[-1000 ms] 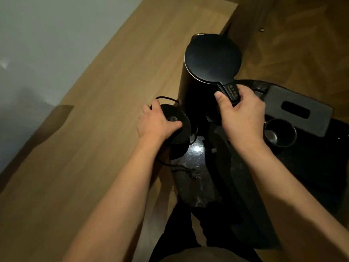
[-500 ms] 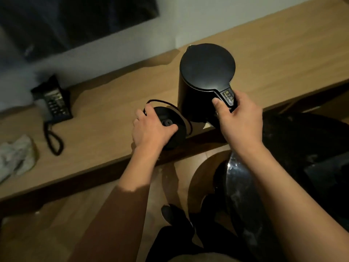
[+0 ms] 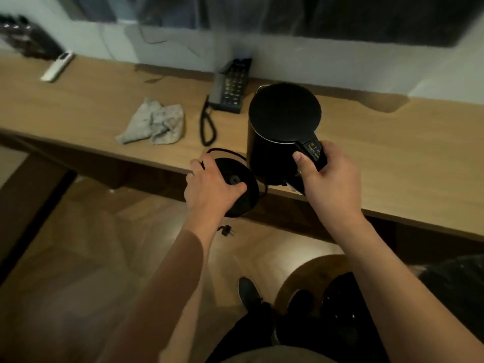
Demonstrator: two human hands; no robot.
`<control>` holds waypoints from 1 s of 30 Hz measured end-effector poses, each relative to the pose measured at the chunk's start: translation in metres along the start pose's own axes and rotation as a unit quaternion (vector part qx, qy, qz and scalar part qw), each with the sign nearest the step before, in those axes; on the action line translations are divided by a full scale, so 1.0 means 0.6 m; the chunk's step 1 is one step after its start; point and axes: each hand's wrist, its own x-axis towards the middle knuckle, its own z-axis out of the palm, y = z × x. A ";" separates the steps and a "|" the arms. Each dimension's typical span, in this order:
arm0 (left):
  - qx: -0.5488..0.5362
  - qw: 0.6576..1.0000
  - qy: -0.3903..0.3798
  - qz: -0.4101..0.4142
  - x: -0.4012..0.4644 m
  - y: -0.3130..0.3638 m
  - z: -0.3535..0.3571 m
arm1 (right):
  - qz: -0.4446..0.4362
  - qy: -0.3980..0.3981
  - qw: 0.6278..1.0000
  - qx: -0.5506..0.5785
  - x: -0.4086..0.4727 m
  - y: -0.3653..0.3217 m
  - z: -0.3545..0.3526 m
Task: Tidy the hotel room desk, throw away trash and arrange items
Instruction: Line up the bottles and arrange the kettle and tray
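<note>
My right hand (image 3: pixel 330 179) grips the handle of a black electric kettle (image 3: pixel 280 127), held upright over the front edge of the wooden desk (image 3: pixel 392 153). My left hand (image 3: pixel 209 187) holds the round black kettle base (image 3: pixel 241 189) just in front of the desk edge. The base's cord loops behind it and its plug (image 3: pixel 226 231) dangles below my wrist. A crumpled grey tissue (image 3: pixel 154 121) lies on the desk to the left.
A black desk phone (image 3: pixel 231 87) with a coiled cord sits against the wall behind the kettle. A white remote (image 3: pixel 56 67) lies far left near a dark object. Below are the wooden floor, my feet and a round dark stool.
The view has swung left along the desk, bringing the tissue, phone and remote into sight. Both hands keep their hold on the kettle and base, carried along with the turn.
</note>
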 end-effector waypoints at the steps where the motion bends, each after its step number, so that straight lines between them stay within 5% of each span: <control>1: -0.007 1.000 0.005 -0.014 -0.001 -0.026 -0.010 | -0.011 -0.016 1.000 0.002 -0.002 -0.018 0.018; 18: -0.098 0.931 0.127 -0.327 -0.128 -0.451 -0.174 | -0.218 -0.265 0.939 0.039 -0.131 -0.306 0.321; 30: -0.085 0.890 0.168 -0.415 -0.153 -0.740 -0.269 | -0.289 -0.355 0.886 0.076 -0.258 -0.512 0.554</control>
